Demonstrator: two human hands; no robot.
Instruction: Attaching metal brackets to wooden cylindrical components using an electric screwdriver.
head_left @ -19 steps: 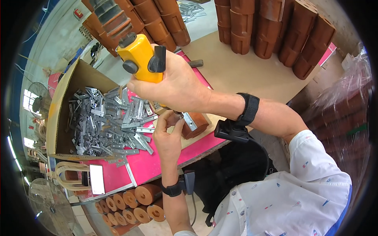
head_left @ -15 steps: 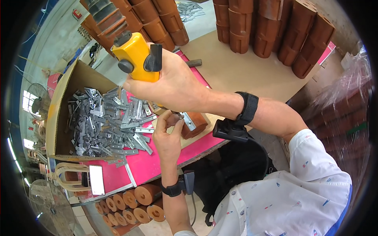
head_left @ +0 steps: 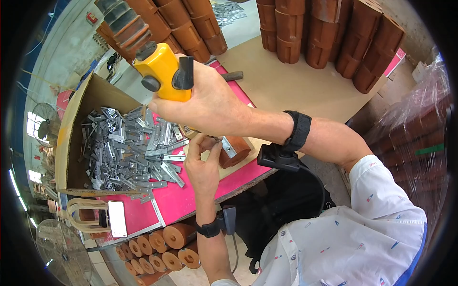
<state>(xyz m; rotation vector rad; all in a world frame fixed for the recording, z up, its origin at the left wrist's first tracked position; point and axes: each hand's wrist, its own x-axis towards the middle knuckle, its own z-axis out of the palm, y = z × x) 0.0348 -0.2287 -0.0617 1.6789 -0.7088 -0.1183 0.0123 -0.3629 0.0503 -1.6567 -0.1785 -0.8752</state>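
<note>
My right hand [head_left: 210, 97] is wrapped round a yellow power screwdriver [head_left: 160, 71] with black knobs on its sides. The tool's lower end is hidden behind that hand and forearm. Below it, my left hand [head_left: 202, 164] pinches thumb and forefinger together at the end of a flat metal strip [head_left: 229, 148]. Whatever lies between those fingertips is too small and dark to name. The strip rests along the top of a short brown wooden cylinder [head_left: 242, 148], which lies on its side on the table.
Left of my hands, a cardboard box [head_left: 76, 138] spills metal strips [head_left: 119, 148] onto the pink tabletop [head_left: 183, 202]. Tall brown columns [head_left: 291, 35] stand at the back. Drilled wooden cylinders [head_left: 177, 236] are stacked below the table edge. A phone [head_left: 117, 218] stands near the box.
The screwdriver and my right hand have come down slightly and a little to the left. My left hand stays pinched beside the strip.
</note>
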